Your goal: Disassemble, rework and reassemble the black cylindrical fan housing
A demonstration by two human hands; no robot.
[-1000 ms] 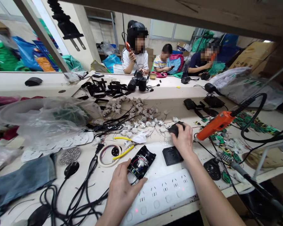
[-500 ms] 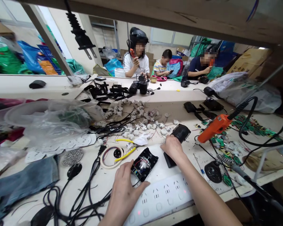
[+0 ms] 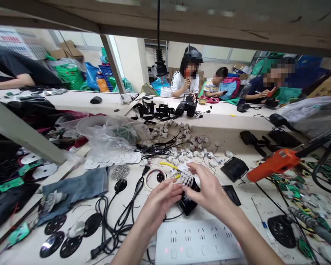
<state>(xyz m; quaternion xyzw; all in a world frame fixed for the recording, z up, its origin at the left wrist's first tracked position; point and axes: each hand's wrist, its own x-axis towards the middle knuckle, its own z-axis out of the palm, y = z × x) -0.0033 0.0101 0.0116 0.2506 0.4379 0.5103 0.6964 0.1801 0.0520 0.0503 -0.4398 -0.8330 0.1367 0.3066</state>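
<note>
My right hand (image 3: 211,189) has its thumb and index finger around a small pale piece with a grid of dark holes (image 3: 186,179). My left hand (image 3: 161,200) is palm up beside it, fingers stretched out, the fingertips at or near its lower edge; I cannot tell if they touch it. Under both hands lies an open black housing (image 3: 188,207), partly covered by them, with a cable running out to the left. Beyond the right hand are a black cover (image 3: 234,169) and a flat black part (image 3: 232,195).
A white power strip (image 3: 195,241) lies nearest me. At right hangs an orange electric screwdriver (image 3: 273,165); green circuit boards lie behind it. A tape roll (image 3: 146,180), black cables (image 3: 113,217) and a dish of screws (image 3: 120,172) are at left. Co-workers sit opposite.
My right hand has left the black cover and come to my left hand, now with the grid piece. My left hand has lifted off the housing. The view has swung left.
</note>
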